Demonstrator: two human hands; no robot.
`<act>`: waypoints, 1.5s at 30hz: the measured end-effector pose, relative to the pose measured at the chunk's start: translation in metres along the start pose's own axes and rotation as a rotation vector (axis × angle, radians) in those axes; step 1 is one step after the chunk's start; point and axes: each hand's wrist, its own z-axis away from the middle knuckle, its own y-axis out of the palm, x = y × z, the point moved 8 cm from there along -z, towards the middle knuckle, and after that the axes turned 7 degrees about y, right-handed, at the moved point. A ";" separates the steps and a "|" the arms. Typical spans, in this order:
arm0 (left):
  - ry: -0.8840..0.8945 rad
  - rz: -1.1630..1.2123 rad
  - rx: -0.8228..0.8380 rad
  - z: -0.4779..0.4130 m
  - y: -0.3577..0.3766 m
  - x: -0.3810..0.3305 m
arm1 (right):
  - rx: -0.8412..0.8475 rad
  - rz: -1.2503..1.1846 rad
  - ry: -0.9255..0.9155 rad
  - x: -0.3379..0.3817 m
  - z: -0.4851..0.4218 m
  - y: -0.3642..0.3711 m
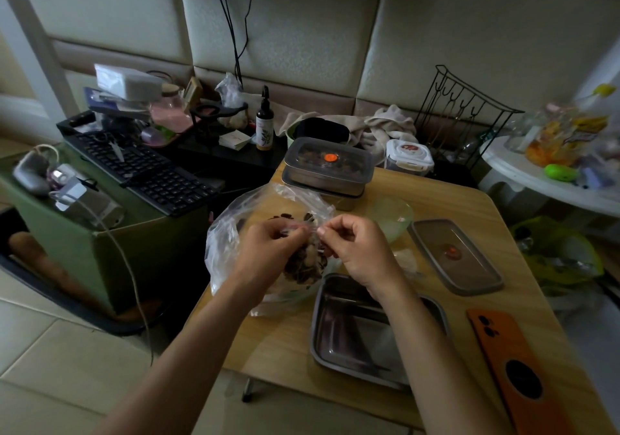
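In the head view, the clear plastic bag [228,240] of dark brown pieces sits at the left edge of the wooden table [278,337], bulging slightly past it. The left hand [268,253] and right hand [360,257] meet over the bag. Both have curled fingers, and each pinches the thin film near the bag's top between thumb and fingertips.

Taking the bag as the centre of the clock:
- **5 o'clock:** an empty steel tray [355,340] lies just beside the bag, partly under the right wrist.
- **3 o'clock:** a grey lid [459,260] lies flat on the table.
- **2 o'clock:** a pale green dish [396,216] sits near the right hand.
- **12 to 1 o'clock:** two stacked lidded containers [328,166] stand close behind the bag's open film.
- **4 o'clock:** an orange phone [503,350] lies by the table's right edge.

Off the table, at 10 o'clock, a black keyboard [147,169] rests on a green box [141,250], which stands near the table's left edge. The bare tabletop is at 6 o'clock, between the forearms and left of the tray.
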 end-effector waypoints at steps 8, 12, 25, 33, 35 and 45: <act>-0.024 -0.006 -0.004 0.000 0.000 0.004 | 0.044 -0.052 0.031 0.001 0.002 0.005; -0.007 -0.051 0.004 0.000 0.000 0.004 | 0.078 -0.079 0.026 0.003 0.004 0.007; -0.067 0.204 0.013 -0.005 -0.003 0.009 | -0.060 -0.137 -0.004 0.001 0.000 -0.013; 0.037 0.151 0.060 -0.005 -0.001 -0.002 | -0.037 -0.190 -0.001 0.002 0.003 -0.015; 0.049 0.146 0.037 -0.006 -0.003 -0.001 | -0.014 -0.180 -0.033 0.006 0.005 -0.014; 0.231 -0.158 0.028 -0.011 -0.007 -0.006 | 0.046 -0.061 -0.130 0.017 0.009 -0.008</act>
